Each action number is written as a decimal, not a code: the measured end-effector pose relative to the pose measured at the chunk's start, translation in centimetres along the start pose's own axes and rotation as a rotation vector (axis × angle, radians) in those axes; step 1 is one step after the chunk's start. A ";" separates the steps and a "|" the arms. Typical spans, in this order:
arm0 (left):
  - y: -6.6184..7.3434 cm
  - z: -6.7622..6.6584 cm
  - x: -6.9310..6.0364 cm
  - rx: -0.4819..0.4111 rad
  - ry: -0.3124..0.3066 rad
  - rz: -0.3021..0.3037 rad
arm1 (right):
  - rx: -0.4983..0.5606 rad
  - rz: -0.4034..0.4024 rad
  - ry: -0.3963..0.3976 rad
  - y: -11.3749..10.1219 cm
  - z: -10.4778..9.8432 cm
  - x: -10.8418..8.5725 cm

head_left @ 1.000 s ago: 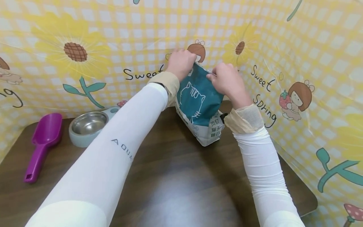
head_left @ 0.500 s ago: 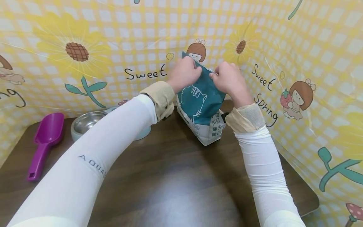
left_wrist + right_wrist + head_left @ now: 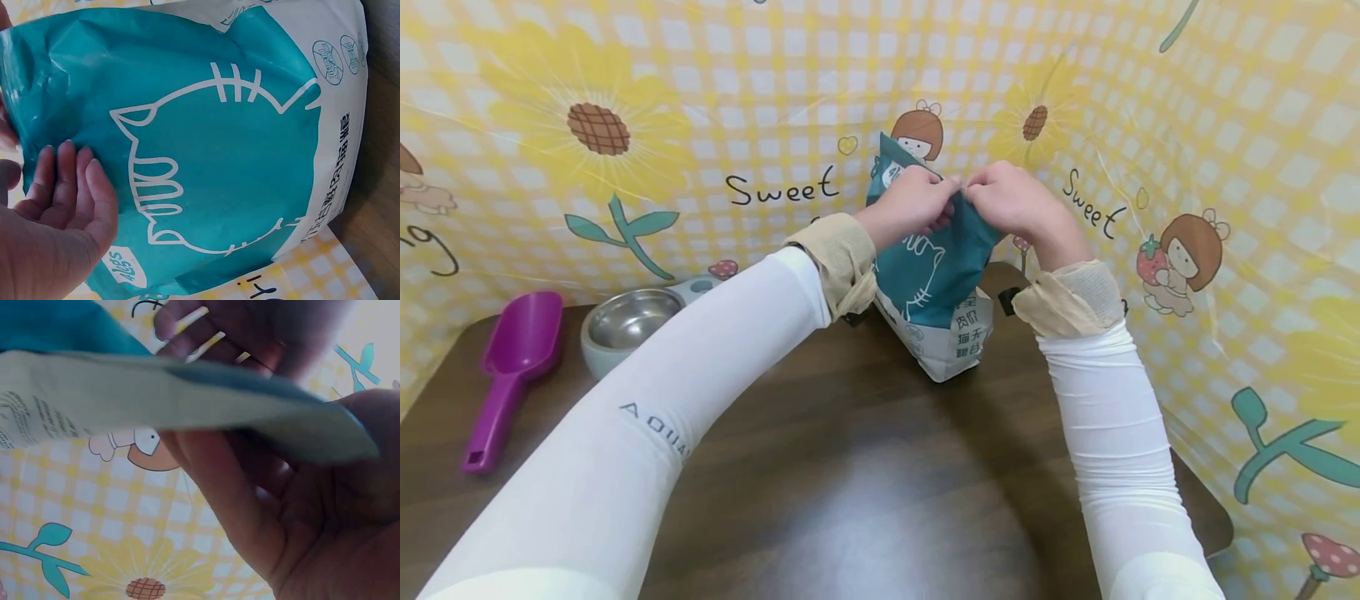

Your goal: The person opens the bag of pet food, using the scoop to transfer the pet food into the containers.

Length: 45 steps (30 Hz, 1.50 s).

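Observation:
A teal and white cat food bag (image 3: 936, 275) with a white cat outline stands on the table against the back cloth. At its top edge my left hand (image 3: 917, 202) pinches with thumb and fingers, near the middle. Right beside it, my right hand (image 3: 1017, 202) grips the same edge toward the right corner, and the fingertips of both hands nearly meet. In the left wrist view the left hand (image 3: 69, 212) has its curled fingers over the teal front of the bag (image 3: 212, 156). The bag's pale side lies across the right hand (image 3: 250, 500) in the right wrist view.
A purple scoop (image 3: 520, 358) lies at the table's left side. Next to it is a metal bowl (image 3: 634, 321) in a pale blue holder, partly hidden behind my left sleeve (image 3: 700, 383). Yellow checked cloth (image 3: 760, 100) rises behind and to the right of the brown table (image 3: 850, 467).
My left hand has slid right along the bag's top edge, from the left corner toward my right hand. The bag's left corner now shows. The right hand has turned slightly inward.

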<state>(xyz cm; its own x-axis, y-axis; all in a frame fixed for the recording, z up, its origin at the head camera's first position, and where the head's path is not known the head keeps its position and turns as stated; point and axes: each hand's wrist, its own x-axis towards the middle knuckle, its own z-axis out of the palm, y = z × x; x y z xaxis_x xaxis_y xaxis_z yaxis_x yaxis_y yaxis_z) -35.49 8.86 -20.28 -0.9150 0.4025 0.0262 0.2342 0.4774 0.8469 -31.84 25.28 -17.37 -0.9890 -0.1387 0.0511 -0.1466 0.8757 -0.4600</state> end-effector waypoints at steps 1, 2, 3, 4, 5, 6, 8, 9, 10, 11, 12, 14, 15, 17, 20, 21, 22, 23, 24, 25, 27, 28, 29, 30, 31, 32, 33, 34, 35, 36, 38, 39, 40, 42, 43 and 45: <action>0.0 -0.1 0.1 -0.018 0.003 -0.006 | 0.030 -0.001 -0.041 0.0 -0.3 -0.1; 0.0 -0.1 0.2 -0.031 0.006 -0.016 | 0.058 -0.005 -0.079 0.1 -0.7 -0.2; 0.0 -0.2 0.2 -0.036 0.009 -0.024 | 0.088 -0.006 -0.115 0.1 -0.9 -0.2; 0.0 -0.3 0.3 -0.038 0.008 -0.031 | 0.116 -0.010 -0.150 0.2 -1.1 -0.2; 0.0 -0.3 0.3 -0.037 0.005 -0.038 | 0.145 -0.007 -0.182 0.3 -1.3 -0.2; 0.0 -0.3 0.3 -0.034 0.001 -0.044 | 0.175 0.002 -0.209 0.4 -1.5 -0.2; 0.1 -0.3 0.3 -0.024 -0.012 -0.060 | 0.219 0.027 -0.241 0.7 -1.6 -0.2; 0.2 -0.3 0.3 -0.021 -0.018 -0.066 | 0.235 0.039 -0.249 0.8 -1.7 -0.2; 0.2 -0.2 0.2 -0.019 -0.026 -0.071 | 0.245 0.047 -0.257 1.0 -1.7 -0.2; 0.3 -0.2 0.2 -0.018 -0.034 -0.078 | 0.252 0.051 -0.258 1.2 -1.7 -0.3; 0.3 -0.2 0.1 -0.020 -0.044 -0.085 | 0.255 0.049 -0.259 1.3 -1.7 -0.3; 0.4 -0.1 0.0 -0.028 -0.056 -0.093 | 0.279 0.050 -0.265 1.8 -1.8 -0.3; 0.5 -0.1 0.0 -0.036 -0.061 -0.097 | 0.294 0.047 -0.270 2.0 -1.9 -0.3; 0.5 -0.1 -0.1 -0.038 -0.071 -0.095 | 0.332 0.043 -0.286 2.4 -1.9 -0.4; 0.6 -0.1 -0.1 -0.030 -0.075 -0.090 | 0.356 0.042 -0.300 2.7 -2.0 -0.5; 0.7 0.0 -0.1 -0.030 -0.076 -0.094 | 0.349 0.036 -0.303 2.7 -2.0 -0.6; 0.7 0.0 -0.1 -0.027 -0.075 -0.097 | 0.334 0.027 -0.303 2.6 -2.0 -0.6; 0.8 0.0 -0.1 -0.029 -0.075 -0.105 | 0.317 0.021 -0.303 2.4 -2.0 -0.6; 0.9 0.0 -0.1 -0.036 -0.076 -0.117 | 0.298 0.014 -0.301 2.3 -2.0 -0.7; 1.0 0.0 -0.2 -0.048 -0.080 -0.131 | 0.278 0.008 -0.300 2.1 -2.0 -0.7; 1.2 0.0 -0.2 -0.063 -0.088 -0.152 | 0.249 0.001 -0.301 1.8 -2.0 -0.6; 1.3 0.0 -0.3 -0.064 -0.091 -0.157 | 0.241 0.001 -0.302 1.7 -2.0 -0.6; 1.5 0.0 -0.4 -0.075 -0.092 -0.160 | 0.237 0.002 -0.305 1.6 -2.0 -0.6; 1.6 0.0 -0.4 -0.071 -0.091 -0.162 | 0.233 0.001 -0.307 1.6 -2.0 -0.5; 1.8 0.0 -0.5 -0.060 -0.092 -0.157 | 0.228 -0.002 -0.310 1.6 -2.1 -0.5; 1.9 0.0 -0.6 -0.043 -0.090 -0.149 | 0.223 -0.006 -0.312 1.6 -2.1 -0.5; 2.0 0.1 -0.6 -0.031 -0.090 -0.139 | 0.215 -0.011 -0.314 1.6 -2.1 -0.4; 2.1 0.0 -0.6 -0.019 -0.094 -0.130 | 0.209 -0.017 -0.315 1.7 -2.1 -0.4; 2.2 0.0 -0.6 -0.010 -0.097 -0.120 | 0.200 -0.024 -0.315 1.7 -2.1 -0.4; 2.1 -0.1 -0.6 0.009 -0.104 -0.110 | 0.190 -0.030 -0.315 1.7 -2.2 -0.4; 2.1 -0.2 -0.6 0.025 -0.119 -0.089 | 0.168 -0.041 -0.312 1.8 -2.2 -0.4; 2.1 -0.3 -0.6 0.041 -0.126 -0.082 | 0.158 -0.046 -0.310 1.8 -2.1 -0.4; 2.1 -0.3 -0.6 0.062 -0.130 -0.077 | 0.148 -0.051 -0.306 1.8 -2.2 -0.4; 2.1 -0.4 -0.6 0.107 -0.130 -0.064 | 0.124 -0.064 -0.297 1.8 -2.1 -0.3; 2.2 -0.5 -0.6 0.128 -0.130 -0.059 | 0.107 -0.072 -0.286 1.7 -2.1 -0.2; 2.2 -0.5 -0.5 0.169 -0.126 -0.046 | 0.061 -0.079 -0.263 1.6 -2.0 -0.2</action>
<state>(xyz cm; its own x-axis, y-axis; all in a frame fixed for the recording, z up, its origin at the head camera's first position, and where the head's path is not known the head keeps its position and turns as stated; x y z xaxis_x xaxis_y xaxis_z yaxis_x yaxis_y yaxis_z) -34.69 9.32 -18.18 -0.8804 0.4664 -0.0863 0.2541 0.6175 0.7444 -31.88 27.64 -16.31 -0.9344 -0.3278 -0.1392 -0.2140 0.8292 -0.5163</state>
